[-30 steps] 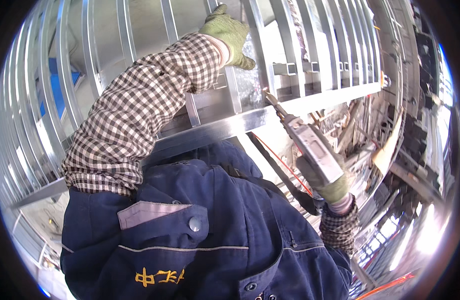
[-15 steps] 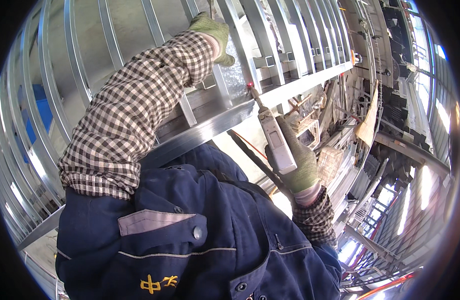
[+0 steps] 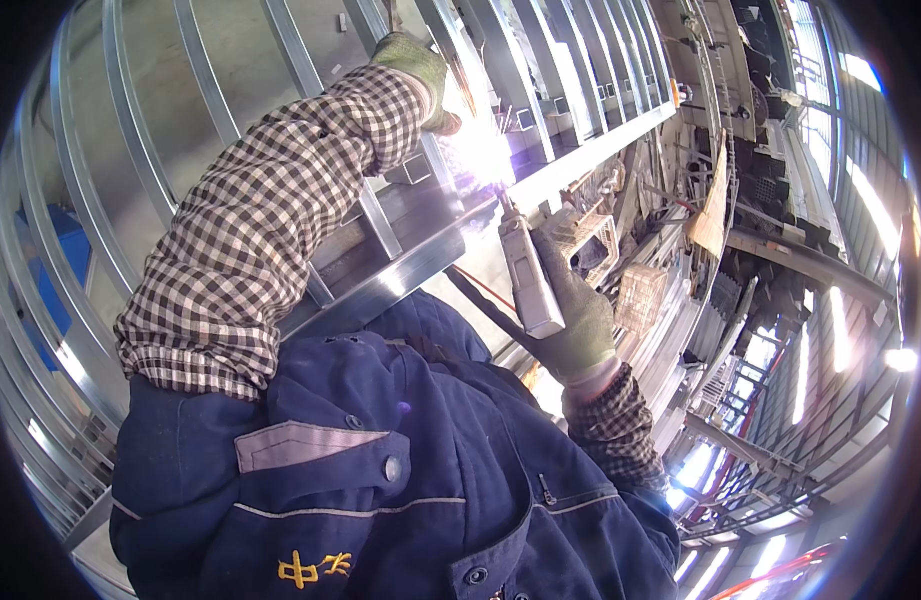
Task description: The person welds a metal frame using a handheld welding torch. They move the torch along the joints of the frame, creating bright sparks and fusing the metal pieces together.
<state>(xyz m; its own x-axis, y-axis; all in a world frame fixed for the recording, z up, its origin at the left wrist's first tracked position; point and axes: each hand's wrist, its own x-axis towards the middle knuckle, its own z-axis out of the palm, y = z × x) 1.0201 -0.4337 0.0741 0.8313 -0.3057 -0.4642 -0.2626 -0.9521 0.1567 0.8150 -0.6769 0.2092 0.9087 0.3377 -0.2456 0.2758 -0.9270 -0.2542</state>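
Observation:
My right hand (image 3: 582,315), in a green work glove, is wrapped around a light grey handheld welding gun (image 3: 532,285). The gun's nozzle points up at a metal frame (image 3: 395,280), where a bright white-violet flash (image 3: 483,158) burns at the joint of a bar and the edge rail. Beyond the flash, my left hand (image 3: 420,75), gloved in green too, is closed by the frame's bars. A thin rod-like piece sticks up past it, but the fingers hide what they grip. Glare washes out the joint itself.
Parallel metal bars (image 3: 215,85) of the frame spread across the left and top. Below them at far left lies a blue object (image 3: 68,250). On the right are a wire basket (image 3: 638,300), a tan sheet (image 3: 707,225) and stacked metal lengths. An orange-red line (image 3: 485,288) runs near the gun.
A small red dot at the nozzle tip has given way to a bright flash with glare. The gun, both hands and the frame have shifted slightly left in view.

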